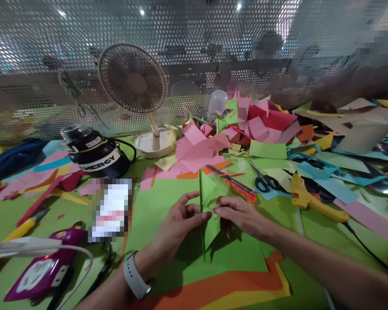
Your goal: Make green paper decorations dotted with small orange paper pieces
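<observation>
A folded piece of green paper (pixel 211 232) stands on edge above a stack of larger green sheets (pixel 161 193) in the middle of the table. My left hand (pixel 186 217) pinches it from the left, thumb and fingers on its folded edge. From the right, my right hand (pixel 237 213) grips the same paper, its fingertips near the left thumb. The fingers partly hide the paper's centre. Just behind the hands lies an orange box cutter (pixel 245 191), with black-handled scissors (pixel 267 181) to its right.
A yellow glue gun (pixel 320 204) lies right, its cord trailing off. Pink paper scraps (pixel 197 148) heap at the back beside a small fan (pixel 134 82). Left are a black bottle (pixel 100 159), a phone (pixel 111 211) and a purple device (pixel 47 267) with a white cable. Perforated metal screens the far side.
</observation>
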### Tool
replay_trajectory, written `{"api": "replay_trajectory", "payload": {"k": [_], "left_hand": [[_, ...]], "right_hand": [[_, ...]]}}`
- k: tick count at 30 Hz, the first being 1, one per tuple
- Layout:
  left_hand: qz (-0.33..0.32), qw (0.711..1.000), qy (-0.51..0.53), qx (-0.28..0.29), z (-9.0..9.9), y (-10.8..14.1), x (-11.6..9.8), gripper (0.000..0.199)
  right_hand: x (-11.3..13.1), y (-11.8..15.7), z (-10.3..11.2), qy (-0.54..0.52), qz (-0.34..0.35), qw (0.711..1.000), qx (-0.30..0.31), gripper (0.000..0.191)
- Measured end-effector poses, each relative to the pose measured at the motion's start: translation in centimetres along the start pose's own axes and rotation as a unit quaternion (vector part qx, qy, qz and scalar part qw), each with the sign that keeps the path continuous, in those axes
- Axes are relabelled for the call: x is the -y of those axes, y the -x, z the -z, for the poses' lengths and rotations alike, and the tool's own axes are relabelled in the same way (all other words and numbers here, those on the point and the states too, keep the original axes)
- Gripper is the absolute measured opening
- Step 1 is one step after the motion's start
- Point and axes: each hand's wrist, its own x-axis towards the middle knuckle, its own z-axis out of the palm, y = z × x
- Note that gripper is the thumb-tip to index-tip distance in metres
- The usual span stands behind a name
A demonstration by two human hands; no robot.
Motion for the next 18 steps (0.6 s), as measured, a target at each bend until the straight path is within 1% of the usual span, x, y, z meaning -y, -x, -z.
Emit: {"api": "replay_trajectory", "payload": {"k": [3,7,10,14,16,18], "left_hand": [[0.006,0.999,-0.011,0.03,-0.19,0.19,-0.23,0.06],[0.004,0.999,-0.022,0.037,-0.27,0.28,-0.22,0.059],[-0.004,0.999,-0.023,0.039,-0.14,0.27,-0.03,0.056],[0.016,0.999,-0.015,0.023,-0.18,0.28,0.18,0.053],[0.031,0.999,-0.012,0.019,-0.33,0.28,0.26,0.056],[0.032,0.999,-0.012,0.025,-0.45,0.28,0.31,0.061]], "right_hand": [[0.1,0.09,-0.08,-0.001,-0.007,1.0,-0.006,0.02],[0.08,0.03,-0.44,-0.018,-0.018,1.0,0.01,0.02],[-0.23,-0.27,-0.59,-0.025,-0.001,1.0,-0.01,0.025],[-0.63,-0.65,-0.68,-0.048,0.016,0.996,-0.069,0.03],[-0.65,-0.66,-0.75,-0.055,0.023,0.995,-0.079,0.032],[-0.54,-0.56,-0.79,-0.068,0.026,0.995,-0.073,0.035]]}}
